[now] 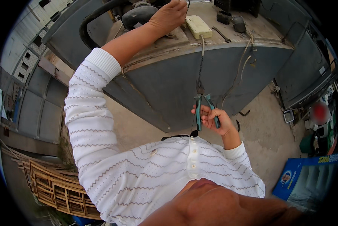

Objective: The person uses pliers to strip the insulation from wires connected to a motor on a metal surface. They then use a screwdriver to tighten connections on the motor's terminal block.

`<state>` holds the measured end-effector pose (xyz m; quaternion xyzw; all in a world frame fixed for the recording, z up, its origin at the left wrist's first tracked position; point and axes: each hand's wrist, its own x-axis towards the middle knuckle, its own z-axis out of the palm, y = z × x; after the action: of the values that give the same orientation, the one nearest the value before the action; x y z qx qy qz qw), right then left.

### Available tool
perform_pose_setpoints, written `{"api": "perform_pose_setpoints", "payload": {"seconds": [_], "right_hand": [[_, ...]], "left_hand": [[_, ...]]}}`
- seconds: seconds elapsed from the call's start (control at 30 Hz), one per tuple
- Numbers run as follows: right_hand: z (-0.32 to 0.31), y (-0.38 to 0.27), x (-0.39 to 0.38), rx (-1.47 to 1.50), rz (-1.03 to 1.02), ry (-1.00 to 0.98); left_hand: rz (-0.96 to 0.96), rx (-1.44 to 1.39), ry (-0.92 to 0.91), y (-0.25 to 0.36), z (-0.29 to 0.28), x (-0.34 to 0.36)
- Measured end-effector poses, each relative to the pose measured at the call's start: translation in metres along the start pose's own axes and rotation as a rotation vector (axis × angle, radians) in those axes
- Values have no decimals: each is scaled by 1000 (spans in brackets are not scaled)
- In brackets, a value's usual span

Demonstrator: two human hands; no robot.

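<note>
My left hand (169,16) is up at the top of the grey metal cabinet (157,96), its fingers curled by a thin dark wire; what they grip is unclear. Below, in front of the cabinet, my right hand (216,121) holds pliers (198,115) by teal handles, their handles spread and jaws upward. A pale cream electrical box (198,26) lies on the top, with a cord (202,49) hanging down to the pliers' head; whether the jaws touch it is unclear. A metal wrench (221,34) lies right of the box.
A black tube (85,28) and dark machinery (138,17) sit at the upper left of the top, small dark parts (238,23) at the right. Loose wires (246,51) hang down the front. Wooden frames (58,182) are at lower left, a blue display box (289,175) at lower right.
</note>
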<state>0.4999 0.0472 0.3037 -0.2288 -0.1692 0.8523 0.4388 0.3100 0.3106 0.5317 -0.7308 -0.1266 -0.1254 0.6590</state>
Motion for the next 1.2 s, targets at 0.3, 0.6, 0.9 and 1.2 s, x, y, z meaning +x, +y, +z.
{"api": "perform_pose_setpoints", "payload": {"seconds": [0.3,0.6,0.9,1.2], "right_hand": [[5,0,0,-56,-9,-30],[30,-24,3,-241,-67,-89],[72,-108,36,-526,-242,-220],[113,-162,94,-445,-212,-382]], "left_hand": [[-304,-315,58,-19,7,7],[-496,-347,198,-9,10,-21],[-507,-267,303,-9,22,-21],[-640,-502,303,-13,16,-23]]}}
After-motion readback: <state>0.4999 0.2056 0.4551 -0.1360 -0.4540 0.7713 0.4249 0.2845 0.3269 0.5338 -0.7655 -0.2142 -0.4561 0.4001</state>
